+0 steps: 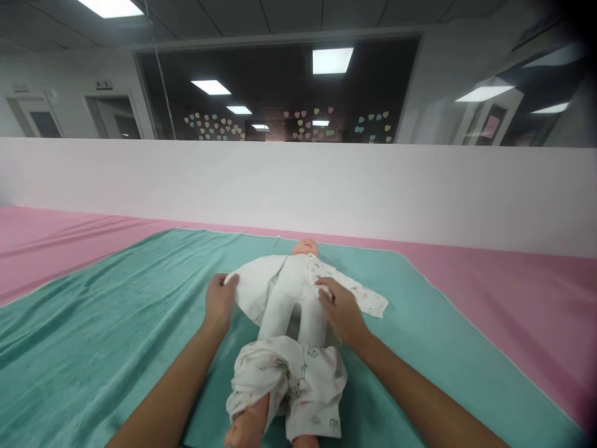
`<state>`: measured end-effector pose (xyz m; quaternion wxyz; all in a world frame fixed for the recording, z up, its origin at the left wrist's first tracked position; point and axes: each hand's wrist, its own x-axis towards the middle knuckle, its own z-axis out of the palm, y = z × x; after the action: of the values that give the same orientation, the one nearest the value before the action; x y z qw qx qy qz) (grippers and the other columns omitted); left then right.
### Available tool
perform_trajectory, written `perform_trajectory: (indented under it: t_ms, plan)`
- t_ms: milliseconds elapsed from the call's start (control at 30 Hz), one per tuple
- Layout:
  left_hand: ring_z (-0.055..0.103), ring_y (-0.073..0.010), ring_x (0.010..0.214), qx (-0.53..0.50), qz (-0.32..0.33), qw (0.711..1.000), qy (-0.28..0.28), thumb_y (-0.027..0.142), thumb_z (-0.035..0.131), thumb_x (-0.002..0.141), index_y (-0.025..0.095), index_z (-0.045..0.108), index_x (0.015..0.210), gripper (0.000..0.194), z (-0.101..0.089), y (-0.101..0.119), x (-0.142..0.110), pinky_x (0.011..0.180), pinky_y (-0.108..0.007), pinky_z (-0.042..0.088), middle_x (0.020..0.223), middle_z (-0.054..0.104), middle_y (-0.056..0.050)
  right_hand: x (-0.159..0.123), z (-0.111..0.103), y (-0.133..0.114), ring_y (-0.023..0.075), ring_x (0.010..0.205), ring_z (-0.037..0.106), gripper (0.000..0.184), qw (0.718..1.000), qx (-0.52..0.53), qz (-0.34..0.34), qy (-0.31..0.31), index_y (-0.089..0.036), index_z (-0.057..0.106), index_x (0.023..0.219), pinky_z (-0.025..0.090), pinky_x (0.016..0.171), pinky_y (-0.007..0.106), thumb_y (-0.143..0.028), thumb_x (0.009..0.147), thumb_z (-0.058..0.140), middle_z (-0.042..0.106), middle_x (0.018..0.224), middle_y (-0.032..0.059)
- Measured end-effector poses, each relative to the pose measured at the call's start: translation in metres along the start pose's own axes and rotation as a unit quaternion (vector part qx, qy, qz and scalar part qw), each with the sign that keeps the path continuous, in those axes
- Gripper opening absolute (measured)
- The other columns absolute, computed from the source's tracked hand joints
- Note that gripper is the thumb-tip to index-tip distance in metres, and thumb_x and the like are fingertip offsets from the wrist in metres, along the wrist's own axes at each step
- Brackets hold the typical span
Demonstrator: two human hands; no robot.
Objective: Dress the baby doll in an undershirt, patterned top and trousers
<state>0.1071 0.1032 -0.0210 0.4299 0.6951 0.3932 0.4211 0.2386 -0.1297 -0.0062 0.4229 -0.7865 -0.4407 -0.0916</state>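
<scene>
A baby doll (306, 247) with a white cloth body (280, 308) lies on its back, feet toward me. It has on a white patterned jacket (368, 300), open at the front, with one sleeve stretched out to the right. Patterned trousers (286, 361) are bunched low around its legs, and the feet poke out below. My left hand (220, 302) pinches the edge of the jacket's spread left panel. On the other side, my right hand (344, 311) is closed by the doll's hip, its fingertips pinching the jacket's right edge.
A teal blanket (116, 330) with some creases lies under the doll, on top of a pink cover (513, 298). Behind them a low white wall (280, 186) runs across, with a dark window (280, 87) bearing heart stickers above it.
</scene>
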Motion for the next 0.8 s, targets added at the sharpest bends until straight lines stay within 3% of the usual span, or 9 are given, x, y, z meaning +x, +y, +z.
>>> perform_trajectory:
  t_ms: [100, 200, 267, 333, 367, 433, 500, 667, 800]
  plan:
    - [0.051, -0.0149, 0.068, 0.017, -0.035, 0.997, 0.072, 0.023, 0.054, 0.066, 0.015, 0.049, 0.093, 0.028, -0.007, -0.016, 0.019, 0.059, -0.026, 0.041, 0.080, 0.052, -0.002, -0.004, -0.032, 0.026, 0.0135, 0.068, 0.047, 0.029, 0.991, 0.040, 0.093, 0.085, -0.020, 0.052, 0.108, 0.037, 0.065, 0.023, -0.032, 0.086, 0.038, 0.055, 0.088, 0.0007]
    - [0.052, -0.0197, 0.089, 0.070, 0.066, 0.990, 0.103, 0.013, 0.051, 0.062, 0.015, 0.051, 0.096, 0.034, -0.007, -0.011, 0.016, 0.074, -0.031, 0.043, 0.096, 0.053, -0.007, -0.021, -0.064, 0.067, 0.0143, 0.068, 0.048, 0.034, 0.976, 0.006, 0.177, 0.125, -0.019, 0.052, 0.109, 0.038, 0.064, 0.024, -0.036, 0.081, 0.041, 0.053, 0.088, 0.0023]
    - [0.052, -0.0207, 0.096, 0.047, 0.114, 0.992, 0.023, 0.016, 0.051, 0.067, 0.017, 0.053, 0.097, 0.031, -0.005, 0.005, 0.003, 0.080, -0.032, 0.043, 0.104, 0.055, -0.007, -0.037, -0.077, 0.087, 0.0153, 0.072, 0.049, 0.039, 0.963, -0.071, 0.214, 0.146, -0.018, 0.053, 0.110, 0.039, 0.063, 0.025, -0.035, 0.075, 0.045, 0.050, 0.094, 0.0051]
    - [0.056, -0.0192, 0.091, -0.003, 0.124, 0.981, -0.152, 0.024, 0.051, 0.072, 0.019, 0.056, 0.095, 0.023, -0.002, 0.023, -0.015, 0.080, -0.032, 0.044, 0.104, 0.058, -0.004, -0.052, -0.079, 0.090, 0.0161, 0.077, 0.049, 0.039, 0.964, -0.115, 0.186, 0.150, -0.018, 0.053, 0.110, 0.041, 0.066, 0.027, -0.034, 0.075, 0.045, 0.047, 0.103, 0.0070]
    - [0.057, -0.0189, 0.091, -0.018, 0.142, 0.960, -0.243, 0.026, 0.051, 0.074, 0.020, 0.057, 0.092, 0.021, 0.000, 0.031, -0.023, 0.081, -0.032, 0.044, 0.105, 0.059, -0.003, -0.057, -0.075, 0.084, 0.0162, 0.079, 0.049, 0.035, 0.973, -0.113, 0.151, 0.135, -0.019, 0.054, 0.107, 0.042, 0.068, 0.028, -0.034, 0.077, 0.044, 0.046, 0.105, 0.0073]
    - [0.054, -0.0190, 0.098, -0.019, 0.200, 0.906, -0.373, 0.028, 0.054, 0.074, 0.021, 0.060, 0.086, 0.015, 0.002, 0.041, -0.038, 0.087, -0.031, 0.041, 0.108, 0.059, -0.002, -0.062, -0.061, 0.061, 0.0161, 0.081, 0.050, 0.026, 0.994, -0.056, 0.070, 0.065, -0.018, 0.056, 0.098, 0.042, 0.073, 0.028, -0.034, 0.083, 0.041, 0.049, 0.101, 0.0068]
    - [0.050, -0.0188, 0.107, -0.009, 0.250, 0.876, -0.413, 0.027, 0.056, 0.074, 0.021, 0.062, 0.080, 0.010, 0.005, 0.042, -0.046, 0.094, -0.031, 0.037, 0.110, 0.058, -0.002, -0.059, -0.043, 0.031, 0.0155, 0.081, 0.050, 0.023, 0.999, 0.025, 0.022, -0.043, -0.018, 0.058, 0.092, 0.042, 0.073, 0.027, -0.034, 0.087, 0.041, 0.053, 0.094, 0.0056]
    - [0.049, -0.0173, 0.105, -0.032, 0.287, 0.879, -0.379, 0.023, 0.052, 0.078, 0.020, 0.061, 0.079, 0.010, 0.015, 0.027, -0.047, 0.096, -0.031, 0.035, 0.105, 0.058, -0.003, -0.031, -0.024, -0.021, 0.0111, 0.070, 0.050, 0.017, 0.936, 0.132, 0.014, -0.326, -0.018, 0.062, 0.086, 0.039, 0.062, 0.019, -0.032, 0.083, 0.053, 0.057, 0.078, -0.0006]
    - [0.048, -0.0172, 0.104, -0.031, 0.289, 0.882, -0.372, 0.021, 0.054, 0.077, 0.019, 0.061, 0.078, 0.007, 0.018, 0.025, -0.048, 0.096, -0.032, 0.035, 0.104, 0.058, -0.003, -0.017, -0.033, -0.031, 0.0087, 0.065, 0.046, 0.022, 0.877, 0.115, -0.009, -0.466, -0.016, 0.061, 0.077, 0.033, 0.054, 0.017, -0.037, 0.073, 0.066, 0.054, 0.073, -0.0027]
